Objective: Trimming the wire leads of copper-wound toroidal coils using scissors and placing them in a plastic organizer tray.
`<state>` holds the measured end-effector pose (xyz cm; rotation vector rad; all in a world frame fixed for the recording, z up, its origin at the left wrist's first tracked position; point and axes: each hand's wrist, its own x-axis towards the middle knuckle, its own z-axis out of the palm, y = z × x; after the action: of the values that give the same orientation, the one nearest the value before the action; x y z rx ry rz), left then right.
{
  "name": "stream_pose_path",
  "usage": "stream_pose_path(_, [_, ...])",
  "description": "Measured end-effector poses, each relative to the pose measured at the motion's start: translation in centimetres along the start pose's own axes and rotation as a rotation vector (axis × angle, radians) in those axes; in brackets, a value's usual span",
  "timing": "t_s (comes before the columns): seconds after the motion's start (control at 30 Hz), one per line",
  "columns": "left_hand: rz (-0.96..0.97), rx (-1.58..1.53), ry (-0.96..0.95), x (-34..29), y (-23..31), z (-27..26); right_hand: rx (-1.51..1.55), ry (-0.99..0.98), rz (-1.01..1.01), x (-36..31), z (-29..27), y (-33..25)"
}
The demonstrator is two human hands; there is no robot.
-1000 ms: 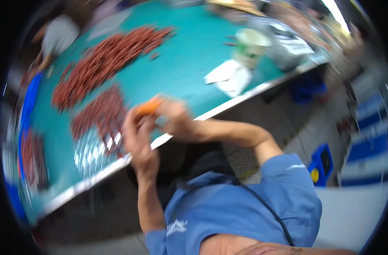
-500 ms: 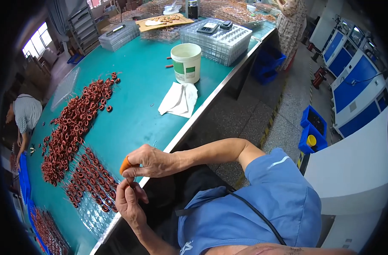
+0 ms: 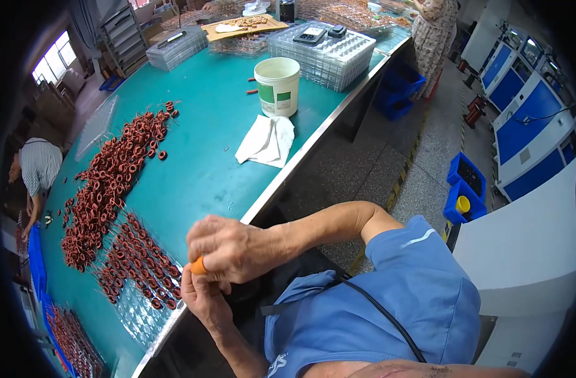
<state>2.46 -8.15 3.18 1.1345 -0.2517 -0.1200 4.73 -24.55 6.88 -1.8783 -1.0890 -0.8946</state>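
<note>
While the two hands meet near the table's front edge, we see the left hand (image 3: 206, 299) under the right hand (image 3: 228, 252), their fingertips touching. The left hand's fingers are bent and drawn together, and the right hand's fingers curl down over them, an orange cover (image 3: 198, 266) wrapped around one of them. Whatever sits between the fingertips is hidden, so we cannot tell whether either hand is clamped on anything.

We find the red-brown rings (image 3: 115, 183) heaped in a long pile on the green table (image 3: 193, 120), beyond the hands and to the left. More rings, with thin wire legs, lie in rows over the far part of a clear tray (image 3: 133, 315), just beside the left hand; its near part is bare plastic. Another batch of rings lies at the table's left end, near a blue strip (image 3: 37, 264).

Farther along the table we see a folded white cloth (image 3: 267, 142) just in front of a pale bucket (image 3: 277, 88), and a stack of clear trays (image 3: 322, 60) behind them.
</note>
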Motion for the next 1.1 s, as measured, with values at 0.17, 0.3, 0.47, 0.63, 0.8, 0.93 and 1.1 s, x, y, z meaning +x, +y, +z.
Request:
stream_pose_path(0.17, [0.206,0.081,0.107,-1.9,1.1,1.3,0.778,-0.062,0.697,0.5,-0.6,1.2])
stream_pose_path(0.3, [0.13,0.01,0.255,-1.4,1.0,1.7,1.078,-0.042,0.968,-0.1,0.9,2.3])
stream_pose_path(0.47, [0.065,0.034,0.044,-0.8,0.8,0.3,0.852,-0.098,0.973,-0.3,0.3,2.8])
stream_pose_path(0.63, [0.061,-0.001,0.03,-1.7,0.8,-1.1,0.823,-0.11,0.953,-3.0,0.5,2.8])
stream_pose_path(0.8, [0.062,-0.025,0.048,-1.9,0.2,-1.8,0.931,-0.154,0.982,-4.0,1.2,2.3])
stream_pose_path(0.93, [0.09,-0.031,0.058,-1.9,0.0,-2.0,0.983,-0.137,0.95,-5.0,1.9,1.9])
stream_pose_path(1.1, [0.052,0.1,0.102,-2.5,0.2,-1.1,0.879,-0.149,0.973,-5.0,2.3,0.9])
